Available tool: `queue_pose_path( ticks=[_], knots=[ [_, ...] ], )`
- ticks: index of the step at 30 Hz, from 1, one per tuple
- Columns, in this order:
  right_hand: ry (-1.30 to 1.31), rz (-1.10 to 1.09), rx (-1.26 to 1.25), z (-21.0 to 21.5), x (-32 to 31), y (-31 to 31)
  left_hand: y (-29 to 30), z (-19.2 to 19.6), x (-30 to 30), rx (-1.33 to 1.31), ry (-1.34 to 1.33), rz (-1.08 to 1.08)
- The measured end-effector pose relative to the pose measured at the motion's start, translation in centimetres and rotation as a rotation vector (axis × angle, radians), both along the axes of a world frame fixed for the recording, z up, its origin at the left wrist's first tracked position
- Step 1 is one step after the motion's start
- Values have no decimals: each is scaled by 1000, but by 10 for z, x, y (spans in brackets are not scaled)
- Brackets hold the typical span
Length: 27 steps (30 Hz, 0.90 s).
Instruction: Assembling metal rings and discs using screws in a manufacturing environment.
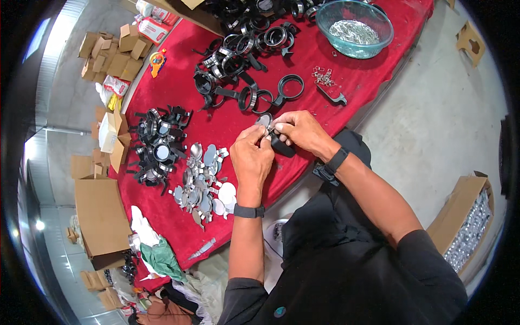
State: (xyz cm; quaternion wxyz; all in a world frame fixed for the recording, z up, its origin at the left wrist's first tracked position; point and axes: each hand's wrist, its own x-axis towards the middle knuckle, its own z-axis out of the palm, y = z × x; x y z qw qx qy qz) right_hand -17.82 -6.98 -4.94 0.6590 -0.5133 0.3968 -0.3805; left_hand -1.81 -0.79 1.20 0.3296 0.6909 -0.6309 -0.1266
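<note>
My left hand and my right hand meet over the near part of the red-covered table. Between their closed fingers is a black handled ring part with a round grey metal disc at its far end. The fingers hide most of the joint between disc and black part. Just left of my left hand lies a pile of grey metal discs with small tabs. Ahead of my hands are loose black handled rings. A black lever-like piece and several small metal clips lie beyond my right hand.
A clear bowl of small metal pieces stands far right on the red cloth. More black rings are heaped at the back, and disc-fitted black parts at left. Cardboard boxes line the left; another box is at right.
</note>
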Motion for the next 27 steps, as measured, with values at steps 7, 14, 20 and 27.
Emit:
queue_pose_path(
  ticks=[7, 14, 20, 27],
  knots=[
    [49, -91, 33, -1, 7, 2, 2, -4, 2, -17, 19, 9],
    [214, -196, -362, -1, 9, 16, 1, -4, 0, -28, 40, 1],
    [160, -244, -769, -6, 3, 35, 0, -10, 2, -79, 7, -20],
    [266, -224, -891, 2, 2, 38, -1, -15, 3, -81, 5, 14]
  ],
)
